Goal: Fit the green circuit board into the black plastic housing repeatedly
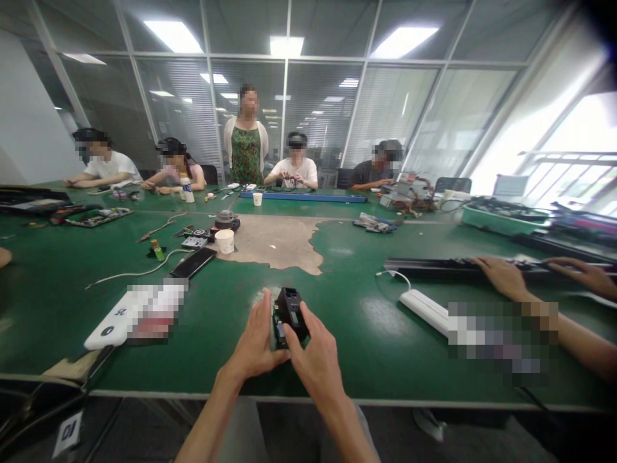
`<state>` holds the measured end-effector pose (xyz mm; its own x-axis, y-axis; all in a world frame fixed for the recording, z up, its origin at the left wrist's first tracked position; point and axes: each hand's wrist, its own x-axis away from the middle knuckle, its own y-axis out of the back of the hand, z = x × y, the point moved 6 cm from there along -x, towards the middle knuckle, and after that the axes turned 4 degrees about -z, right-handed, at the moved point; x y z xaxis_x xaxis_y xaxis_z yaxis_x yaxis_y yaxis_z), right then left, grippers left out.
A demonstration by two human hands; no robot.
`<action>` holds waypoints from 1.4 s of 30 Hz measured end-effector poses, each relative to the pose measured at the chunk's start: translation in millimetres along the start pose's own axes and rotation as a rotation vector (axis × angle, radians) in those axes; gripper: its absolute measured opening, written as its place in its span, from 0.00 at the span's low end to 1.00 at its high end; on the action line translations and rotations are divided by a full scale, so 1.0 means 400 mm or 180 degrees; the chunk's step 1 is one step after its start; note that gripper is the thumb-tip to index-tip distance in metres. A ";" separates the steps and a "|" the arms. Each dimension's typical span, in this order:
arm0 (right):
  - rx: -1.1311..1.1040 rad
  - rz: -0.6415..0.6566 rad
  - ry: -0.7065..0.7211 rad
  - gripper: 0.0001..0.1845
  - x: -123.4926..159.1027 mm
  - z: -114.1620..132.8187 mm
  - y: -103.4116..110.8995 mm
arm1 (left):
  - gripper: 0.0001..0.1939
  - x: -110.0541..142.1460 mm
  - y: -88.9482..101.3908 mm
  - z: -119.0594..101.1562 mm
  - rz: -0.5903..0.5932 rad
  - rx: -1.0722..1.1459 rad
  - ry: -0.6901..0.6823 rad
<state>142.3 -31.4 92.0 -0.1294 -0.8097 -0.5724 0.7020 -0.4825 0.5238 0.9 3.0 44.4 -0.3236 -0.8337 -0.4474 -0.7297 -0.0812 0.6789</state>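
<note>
One paper cup (224, 241) and probable power strip (423, 312) near the black device (290, 310)

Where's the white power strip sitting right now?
In the head view, the white power strip lies on the green workbench, right of the person's right hand and just below a long black bar.

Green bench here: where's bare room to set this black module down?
The green bench top is bare between your right hand and the white power strip, and between your left hand and the blurred white item. It's crowded around the far-left circuit boards.
</note>
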 end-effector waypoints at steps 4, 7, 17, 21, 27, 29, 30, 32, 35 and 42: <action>0.0109 0.0047 0.0116 0.28 0.002 0.021 -0.011 | 0.64 0.004 0.002 -0.003 -0.0081 0.0023 -0.0048; 0.0160 0.0101 0.0215 0.28 0.000 0.036 -0.015 | 0.63 0.006 0.008 -0.005 -0.0189 0.0055 -0.0047; 0.0459 0.0398 0.0219 0.28 0.011 0.034 -0.060 | 0.53 0.003 0.010 0.000 -0.0354 0.0114 -0.0062; 0.0590 0.0371 0.0136 0.28 0.038 0.008 -0.070 | 0.55 0.006 0.007 0.003 -0.0308 0.0059 -0.0083; 0.0481 0.0330 0.0236 0.28 0.069 -0.021 -0.081 | 0.55 0.006 -0.001 0.000 -0.0191 -0.0058 -0.0196; 0.0464 0.0361 0.0258 0.29 0.072 -0.025 -0.084 | 0.55 0.005 -0.003 -0.002 -0.0168 -0.0069 -0.0205; 0.0452 0.0371 0.0274 0.29 0.073 -0.026 -0.084 | 0.55 0.005 -0.003 -0.003 -0.0160 -0.0081 -0.0211; 0.0419 0.0365 0.0284 0.30 0.074 -0.024 -0.081 | 0.55 0.004 -0.005 -0.005 -0.0141 -0.0118 -0.0230; 0.0362 0.0363 0.0221 0.29 0.072 -0.017 -0.077 | 0.55 0.002 -0.007 -0.005 -0.0130 -0.0161 -0.0238; 0.0059 0.0031 0.0097 0.29 0.033 0.008 -0.027 | 0.60 0.005 -0.004 -0.004 -0.0190 -0.0055 -0.0143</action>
<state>130.7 -38.1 80.7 -0.1009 -0.8040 -0.5860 0.6901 -0.4809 0.5409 2.3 0.4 43.4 -0.3068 -0.8018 -0.5129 -0.7380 -0.1398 0.6601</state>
